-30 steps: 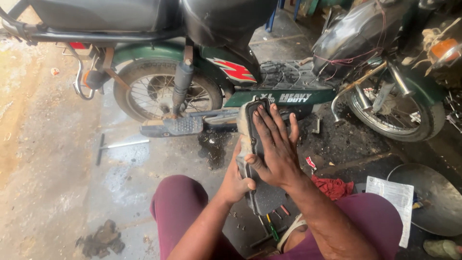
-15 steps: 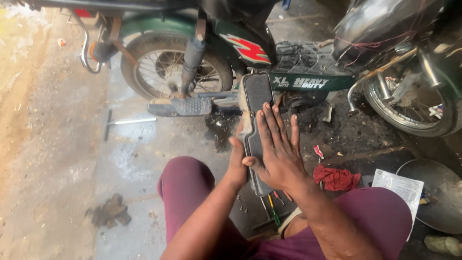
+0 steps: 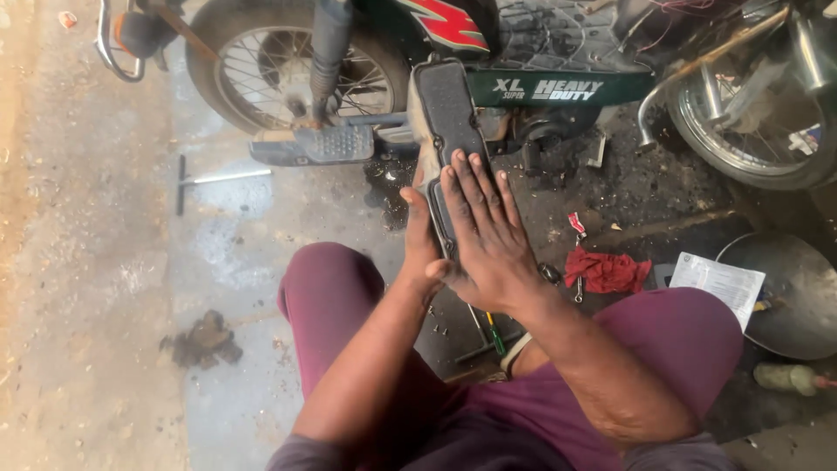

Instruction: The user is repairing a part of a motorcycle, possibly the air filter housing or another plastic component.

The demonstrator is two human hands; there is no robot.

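1. The right hand [image 3: 488,240] lies flat, fingers spread, on a black footrest panel [image 3: 449,122] held upright before the motorcycle [image 3: 523,52].
2. The left hand [image 3: 420,235] clasps the panel's edge; its fingers are hidden.

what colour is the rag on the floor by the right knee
Red: the crumpled rag lies on the dark, oily floor beside the right knee, seen in the head view.

A long black rubber-faced footrest panel [image 3: 446,113] is standing tilted upright, leaning away toward the motorcycle's green frame.
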